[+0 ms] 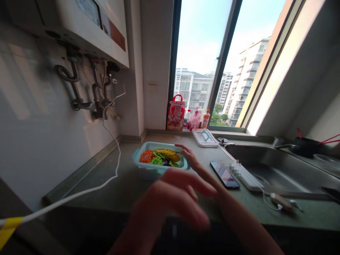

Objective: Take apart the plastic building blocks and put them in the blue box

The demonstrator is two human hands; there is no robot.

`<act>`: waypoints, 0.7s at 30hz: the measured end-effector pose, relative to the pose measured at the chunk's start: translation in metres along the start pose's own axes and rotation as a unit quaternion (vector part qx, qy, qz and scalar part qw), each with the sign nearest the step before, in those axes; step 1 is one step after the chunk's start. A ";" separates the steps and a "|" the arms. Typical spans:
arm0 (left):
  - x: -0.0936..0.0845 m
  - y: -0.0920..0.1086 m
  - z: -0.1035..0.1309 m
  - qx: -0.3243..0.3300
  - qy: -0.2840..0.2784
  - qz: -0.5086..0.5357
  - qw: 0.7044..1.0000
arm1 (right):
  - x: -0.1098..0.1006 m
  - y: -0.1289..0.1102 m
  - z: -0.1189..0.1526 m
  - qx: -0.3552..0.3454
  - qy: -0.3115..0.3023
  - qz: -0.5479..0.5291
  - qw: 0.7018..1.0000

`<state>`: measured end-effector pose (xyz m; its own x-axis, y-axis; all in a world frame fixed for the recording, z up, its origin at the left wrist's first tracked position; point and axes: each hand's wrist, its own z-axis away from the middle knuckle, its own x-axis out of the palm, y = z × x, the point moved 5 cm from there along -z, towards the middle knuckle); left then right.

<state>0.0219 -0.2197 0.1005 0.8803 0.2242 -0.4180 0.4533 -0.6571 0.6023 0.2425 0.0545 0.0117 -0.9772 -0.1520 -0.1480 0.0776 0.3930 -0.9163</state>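
A light blue plastic container (159, 173) stands on the counter, filled with textured orange, green, yellow and dark purple pieces (159, 157) whose kind I cannot make out. At the container's right side is my right hand (189, 155), fingers stretched out by the far right rim; whether they press on it is unclear. My left hand (172, 202) hovers in the foreground, nearer to me than the container. It is blurred, its bent fingers are apart, and nothing shows between them. A white lid with a blue handle (205, 137) lies behind and to the right.
On the counter (106, 191), a phone (225, 174) and a white power strip (248, 177) lie left of the steel sink (278, 166). A white cable (118, 159) hangs along the left. A red bag (175, 115) and several bottles (196, 119) stand by the window.
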 end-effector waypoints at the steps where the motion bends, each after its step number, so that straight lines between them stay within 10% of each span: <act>1: 0.003 -0.007 -0.019 0.019 -0.009 0.065 0.998 | 0.000 -0.001 0.000 -0.007 0.003 -0.003 1.000; 5: 0.011 -0.086 -0.066 0.015 -0.022 -0.082 0.996 | 0.000 -0.005 0.001 -0.020 0.032 0.019 0.999; 11: 0.009 -0.197 -0.076 -0.115 0.040 -0.212 0.970 | 0.001 0.006 0.007 -0.027 0.152 0.039 0.987; 15: 0.024 -0.213 -0.107 -0.179 -0.007 -0.160 0.971 | 0.006 0.015 0.016 -0.049 0.246 0.057 0.966; 21: 0.065 -0.191 -0.174 -0.072 -0.133 -0.224 0.963 | 0.040 -0.011 0.043 -0.088 0.250 0.024 0.964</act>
<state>0.0170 0.0455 0.0761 0.5335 0.2576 -0.8056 0.8109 -0.4267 0.4005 0.2112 0.0054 -0.0001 -0.9495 0.3099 0.0496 0.1342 0.5438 -0.8284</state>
